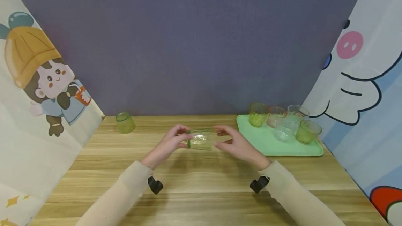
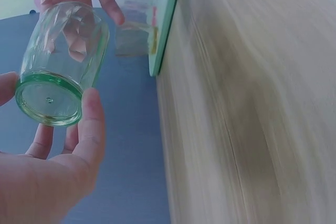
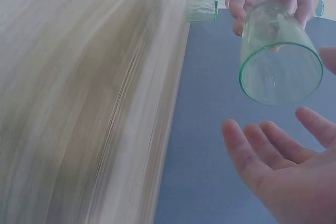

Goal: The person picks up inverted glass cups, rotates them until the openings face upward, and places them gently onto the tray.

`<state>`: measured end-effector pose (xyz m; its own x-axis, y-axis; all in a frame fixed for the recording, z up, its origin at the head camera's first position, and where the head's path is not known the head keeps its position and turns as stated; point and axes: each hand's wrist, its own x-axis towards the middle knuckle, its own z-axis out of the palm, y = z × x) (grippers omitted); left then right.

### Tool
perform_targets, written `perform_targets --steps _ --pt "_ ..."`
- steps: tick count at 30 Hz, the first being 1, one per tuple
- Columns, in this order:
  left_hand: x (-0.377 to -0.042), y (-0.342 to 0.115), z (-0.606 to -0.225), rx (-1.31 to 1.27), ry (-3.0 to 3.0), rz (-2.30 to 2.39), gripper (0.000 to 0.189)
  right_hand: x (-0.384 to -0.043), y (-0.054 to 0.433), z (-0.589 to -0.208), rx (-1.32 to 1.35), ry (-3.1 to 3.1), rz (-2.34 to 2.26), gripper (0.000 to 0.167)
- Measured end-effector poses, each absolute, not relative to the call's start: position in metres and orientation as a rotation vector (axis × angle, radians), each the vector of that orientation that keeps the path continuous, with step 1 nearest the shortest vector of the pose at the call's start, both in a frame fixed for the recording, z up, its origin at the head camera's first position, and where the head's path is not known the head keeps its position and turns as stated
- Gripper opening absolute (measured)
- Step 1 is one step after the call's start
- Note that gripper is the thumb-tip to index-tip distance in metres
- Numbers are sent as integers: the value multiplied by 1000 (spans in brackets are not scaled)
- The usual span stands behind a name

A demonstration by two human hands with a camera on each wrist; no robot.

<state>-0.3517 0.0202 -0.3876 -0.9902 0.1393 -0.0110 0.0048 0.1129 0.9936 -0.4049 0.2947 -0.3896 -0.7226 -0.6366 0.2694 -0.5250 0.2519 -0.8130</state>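
A clear green drinking glass lies sideways in the air above the table, its base to the left and its mouth to the right. My left hand grips it round the thick base; in the left wrist view the thumb and fingers press the green base ring. Just off the mouth of the glass, my right hand is held with fingers spread. The right wrist view shows a gap between those fingers and the rim.
Another green glass stands upside down at the table's back left. On the right, a mint green tray carries several glasses: yellow-green, a pink one and clear ones. A grey-blue panel rises behind the wooden table.
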Motion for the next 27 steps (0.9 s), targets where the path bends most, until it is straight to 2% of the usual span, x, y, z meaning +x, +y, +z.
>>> perform_targets --steps 6,17,27 --pt "-351 24 -389 155 2227 2043 38 -402 289 -390 -1122 2348 -1527 63" --pt "-350 27 -392 204 2184 2041 48 -401 288 -392 -1087 2225 -1655 58" --pt "-352 29 -392 226 2124 2062 39 -400 287 -387 -1027 2196 -1698 55"
